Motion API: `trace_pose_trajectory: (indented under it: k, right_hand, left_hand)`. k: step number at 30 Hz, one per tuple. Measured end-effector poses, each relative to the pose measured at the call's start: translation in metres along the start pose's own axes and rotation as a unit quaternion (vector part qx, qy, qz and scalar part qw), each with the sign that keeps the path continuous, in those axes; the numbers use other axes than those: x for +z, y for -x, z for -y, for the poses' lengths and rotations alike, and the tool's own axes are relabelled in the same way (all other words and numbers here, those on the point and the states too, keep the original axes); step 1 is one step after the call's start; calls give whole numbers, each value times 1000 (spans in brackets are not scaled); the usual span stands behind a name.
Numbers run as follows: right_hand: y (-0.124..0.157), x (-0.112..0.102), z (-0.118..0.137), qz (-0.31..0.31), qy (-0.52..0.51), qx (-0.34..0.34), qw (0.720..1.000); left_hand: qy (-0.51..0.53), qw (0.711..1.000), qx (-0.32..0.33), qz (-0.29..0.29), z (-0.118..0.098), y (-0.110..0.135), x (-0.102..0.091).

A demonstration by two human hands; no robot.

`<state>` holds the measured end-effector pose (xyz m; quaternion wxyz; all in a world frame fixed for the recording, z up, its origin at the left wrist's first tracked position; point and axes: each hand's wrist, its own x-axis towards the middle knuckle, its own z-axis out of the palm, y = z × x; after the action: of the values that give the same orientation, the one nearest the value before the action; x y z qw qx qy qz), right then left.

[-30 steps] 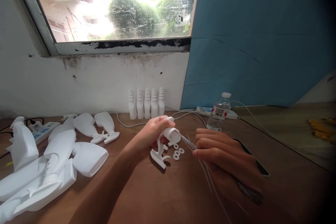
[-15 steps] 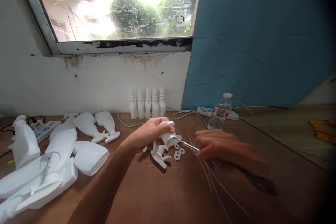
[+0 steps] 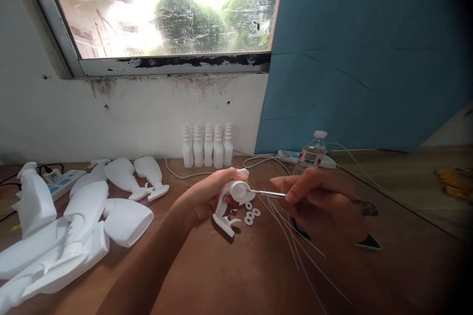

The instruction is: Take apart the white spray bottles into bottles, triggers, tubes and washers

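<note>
Right hand (image 3: 318, 197) is riding higher than earlier, fingers closed, pinching tube (image 3: 268, 193) near its tip | left hand (image 3: 205, 192) is curling shut around sprayer (image 3: 238, 191), tube tip meeting it just beyond those fingertips | tube is looking light, bendy, slick: pinching close to the tip is likely keeping it steadiest.

The left hand (image 3: 205, 194) grips a white trigger sprayer (image 3: 236, 191). At its three o'clock, the right hand (image 3: 320, 202) pinches a thin tube (image 3: 268, 194) whose tip touches the sprayer's cap. White washers (image 3: 251, 215) lie at the cap's five o'clock, white bottles (image 3: 125, 221) at nine.
</note>
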<state>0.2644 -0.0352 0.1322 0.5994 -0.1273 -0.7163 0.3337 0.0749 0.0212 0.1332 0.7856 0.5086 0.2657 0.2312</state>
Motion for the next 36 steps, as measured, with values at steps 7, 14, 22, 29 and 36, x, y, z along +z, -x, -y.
trace_pose_trajectory:
  k: [7,14,22,29,36]
  right_hand:
    - [-6,0,-17,-64,-114,-8,991]
    - [-7,4,-20,-115,-201,124,965]
    - [-12,6,-23,-135,-222,207,943]
    - [-16,-4,-36,-152,-328,360,860]
    - [-17,-29,-66,-129,-221,422,870]
  left_hand:
    - [89,993,-39,65,4,-6,-9]
    - [90,991,-66,74,1,-7,-7]
    - [64,998,-11,18,4,-9,-5]
    - [-146,979,74,-125,1,-7,-12]
    - [-530,785,-5,-321,-4,-4,-52]
